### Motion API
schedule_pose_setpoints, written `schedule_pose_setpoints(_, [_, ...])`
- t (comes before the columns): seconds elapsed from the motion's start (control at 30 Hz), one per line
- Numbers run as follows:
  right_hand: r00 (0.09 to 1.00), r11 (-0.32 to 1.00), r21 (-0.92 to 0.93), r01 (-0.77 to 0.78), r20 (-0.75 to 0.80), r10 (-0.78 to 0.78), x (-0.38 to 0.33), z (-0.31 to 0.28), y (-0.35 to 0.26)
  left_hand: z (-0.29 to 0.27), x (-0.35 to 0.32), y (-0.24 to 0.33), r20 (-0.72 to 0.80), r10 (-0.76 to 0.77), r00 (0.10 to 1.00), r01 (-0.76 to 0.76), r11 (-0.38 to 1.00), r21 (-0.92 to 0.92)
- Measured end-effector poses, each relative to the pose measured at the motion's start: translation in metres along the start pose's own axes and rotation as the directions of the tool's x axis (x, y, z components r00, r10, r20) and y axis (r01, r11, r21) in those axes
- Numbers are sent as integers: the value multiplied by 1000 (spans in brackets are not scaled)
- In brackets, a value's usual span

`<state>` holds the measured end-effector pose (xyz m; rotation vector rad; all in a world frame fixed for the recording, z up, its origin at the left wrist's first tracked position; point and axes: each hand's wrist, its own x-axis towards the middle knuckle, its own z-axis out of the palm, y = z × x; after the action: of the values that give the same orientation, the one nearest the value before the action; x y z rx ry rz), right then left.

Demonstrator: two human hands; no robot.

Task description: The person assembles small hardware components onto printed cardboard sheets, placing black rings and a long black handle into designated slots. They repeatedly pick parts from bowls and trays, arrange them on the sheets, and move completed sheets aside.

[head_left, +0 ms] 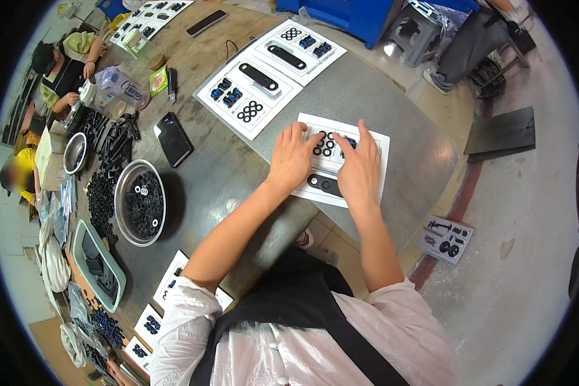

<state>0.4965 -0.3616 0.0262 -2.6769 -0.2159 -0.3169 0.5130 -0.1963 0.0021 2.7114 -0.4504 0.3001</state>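
A white rectangular printed card lies on the grey metal surface under the person's 2 hands. The left hand is at the card's left side, fingers partly spread, its thumb at the small black rings, set in 2 columns. The right hand has its fingers loosely spread on the right side, its thumb also at the rings; whether either grips a ring, I cannot tell. A long black rounded part lies nearer the person. Beyond are 2 similar white cards.
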Motion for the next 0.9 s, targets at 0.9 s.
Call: schedule_pose_setpoints(0.9, [997,997,39,-66,33,64,-4,17,-1,-1,-7,-8,-26,98,995,-97,995,31])
